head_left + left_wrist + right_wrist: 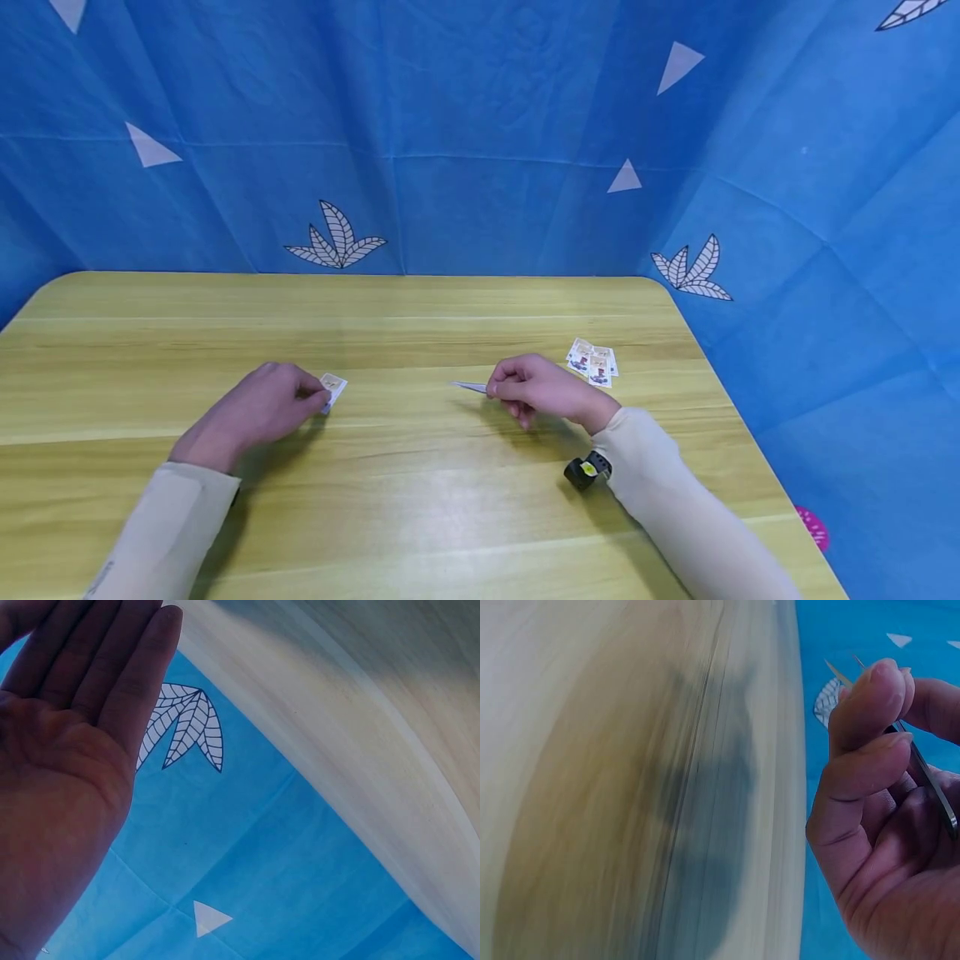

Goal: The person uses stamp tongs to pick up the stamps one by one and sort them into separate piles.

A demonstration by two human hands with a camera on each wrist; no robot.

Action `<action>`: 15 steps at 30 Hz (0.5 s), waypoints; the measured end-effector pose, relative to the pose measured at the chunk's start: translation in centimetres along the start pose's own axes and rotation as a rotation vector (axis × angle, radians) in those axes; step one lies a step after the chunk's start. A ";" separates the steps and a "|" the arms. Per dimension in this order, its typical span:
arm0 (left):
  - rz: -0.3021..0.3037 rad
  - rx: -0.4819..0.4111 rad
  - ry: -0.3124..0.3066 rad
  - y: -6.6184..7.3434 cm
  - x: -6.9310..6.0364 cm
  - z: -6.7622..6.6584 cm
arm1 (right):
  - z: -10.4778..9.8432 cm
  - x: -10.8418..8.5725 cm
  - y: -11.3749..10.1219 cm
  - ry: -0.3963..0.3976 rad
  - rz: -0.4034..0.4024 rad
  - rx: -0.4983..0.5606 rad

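At the left of the head view, my left hand (pixel 262 410) pinches a small stamp-like paper (pixel 333 385) with a white border and a faint print. In the left wrist view the palm and long fingers (pixel 112 675) show, but the paper is out of sight. My right hand (pixel 536 387) grips slim metal tweezers (pixel 471 387), their tips pointing left toward the paper. The right wrist view shows the dark shank of the tweezers (pixel 934 787) across the palm and two thin tips, slightly apart, beyond the fingertips. Between the tips nothing can be made out.
Several similar small papers (pixel 598 367) lie overlapping on the wooden table (pixel 420 517), just beyond my right wrist. A black wrist device (pixel 585 471) hangs at the right cuff. Blue patterned cloth (pixel 480 108) hangs behind the table and along its right side.
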State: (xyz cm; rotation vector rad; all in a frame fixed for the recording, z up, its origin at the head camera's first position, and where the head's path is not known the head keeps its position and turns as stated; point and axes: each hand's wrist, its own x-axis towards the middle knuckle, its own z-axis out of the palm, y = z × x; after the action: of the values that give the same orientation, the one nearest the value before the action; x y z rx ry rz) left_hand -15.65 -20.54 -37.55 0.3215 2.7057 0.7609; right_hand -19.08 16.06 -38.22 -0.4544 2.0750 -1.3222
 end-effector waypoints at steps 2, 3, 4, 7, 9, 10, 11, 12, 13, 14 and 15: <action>-0.009 -0.001 0.000 0.0 0.0 0.0 | 0.3 0.5 -0.3 -0.011 0.000 0.000; -0.012 -0.002 -0.001 0.0 0.0 0.1 | 0.5 0.7 -0.4 -0.016 0.001 0.001; -0.016 -0.003 -0.001 0.0 0.0 0.1 | 0.6 0.9 -0.5 -0.021 0.002 0.002; -0.015 0.000 0.000 0.0 0.0 0.1 | 1.0 1.4 -0.8 -0.028 0.004 -0.004; -0.017 0.001 -0.001 0.0 0.0 0.1 | 1.2 1.7 -1.0 -0.030 0.004 -0.011; -0.018 0.001 -0.002 0.0 0.0 0.1 | 1.3 1.9 -1.0 -0.030 0.004 -0.016; -0.018 0.002 -0.002 0.0 0.0 0.1 | 1.4 2.0 -1.1 -0.030 0.001 -0.024; -0.019 0.002 -0.003 0.1 0.0 0.1 | 1.5 2.1 -1.2 -0.030 0.000 -0.029; -0.019 0.002 -0.002 0.1 0.0 0.0 | 1.5 2.3 -1.3 -0.032 -0.003 -0.033; -0.020 0.002 -0.002 0.1 0.0 0.0 | 1.6 2.4 -1.3 -0.034 -0.004 -0.036; -0.019 0.002 -0.001 0.1 0.0 0.0 | 1.7 2.6 -1.4 -0.035 -0.004 -0.040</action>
State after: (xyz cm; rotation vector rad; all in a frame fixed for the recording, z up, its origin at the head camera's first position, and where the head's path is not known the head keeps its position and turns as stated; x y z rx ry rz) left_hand -15.59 -20.45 -37.50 0.2965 2.7053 0.7523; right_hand -19.92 12.80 -38.28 -0.4960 2.0764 -1.2682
